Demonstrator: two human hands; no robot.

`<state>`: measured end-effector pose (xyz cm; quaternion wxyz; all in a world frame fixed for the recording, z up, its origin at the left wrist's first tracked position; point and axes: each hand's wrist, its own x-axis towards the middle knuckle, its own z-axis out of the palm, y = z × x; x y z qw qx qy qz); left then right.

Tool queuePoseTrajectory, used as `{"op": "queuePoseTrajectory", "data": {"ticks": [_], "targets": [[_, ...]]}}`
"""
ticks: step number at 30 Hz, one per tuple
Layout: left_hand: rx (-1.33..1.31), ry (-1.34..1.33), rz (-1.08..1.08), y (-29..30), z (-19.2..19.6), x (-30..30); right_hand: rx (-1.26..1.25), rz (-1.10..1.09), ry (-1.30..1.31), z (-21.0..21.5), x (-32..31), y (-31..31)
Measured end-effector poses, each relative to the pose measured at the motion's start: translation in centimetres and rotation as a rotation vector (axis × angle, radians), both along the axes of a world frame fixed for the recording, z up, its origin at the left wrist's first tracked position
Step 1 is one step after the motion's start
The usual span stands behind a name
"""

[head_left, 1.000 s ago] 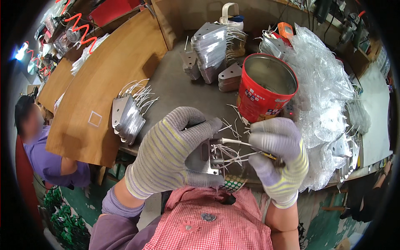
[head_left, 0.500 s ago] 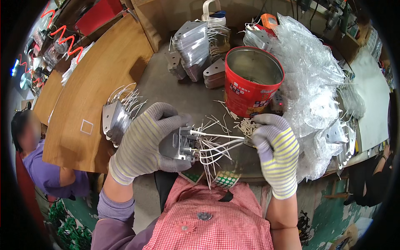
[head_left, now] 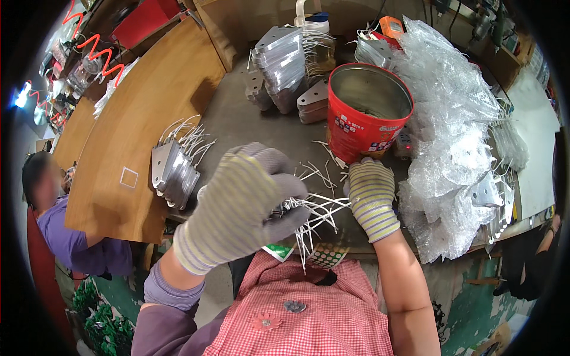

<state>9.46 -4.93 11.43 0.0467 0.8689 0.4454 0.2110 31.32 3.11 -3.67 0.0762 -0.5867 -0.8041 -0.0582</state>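
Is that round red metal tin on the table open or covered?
Open. The round red metal tin has no lid on its rim, and its silvery inner wall shows from above.

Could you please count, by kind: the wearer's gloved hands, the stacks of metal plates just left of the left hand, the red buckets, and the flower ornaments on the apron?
Gloved hands: 2 (left hand, right hand)
Metal plate stack: 1
Red bucket: 1
Flower ornaments: 2 (grey flower, pink flower)
Total: 6
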Motion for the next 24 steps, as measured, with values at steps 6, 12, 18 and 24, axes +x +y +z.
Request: {"op": "queuePoseTrajectory", "data": {"ticks": [6, 12, 18, 24], "targets": [[0.034, 0.182, 0.048, 0.0, -0.4, 2.6, 0.272, 0.232, 0.897, 2.2, 1.7, -2.7], [0.083, 0.045, 0.098, 0.2, -1.3, 2.9, -0.158, 0.053, 1.455, 7.4, 2.2, -7.4], [-0.014, -0.002, 0.101, -0.1, -1.3, 2.8, 0.028, 0.12, 1.253, 8.0, 2.4, -8.4], [0.015, 0.049, 0.105, -0.2, -1.5, 2.9, 0.065, 0.094, 1.276, 8.0, 2.6, -9.2]]}}
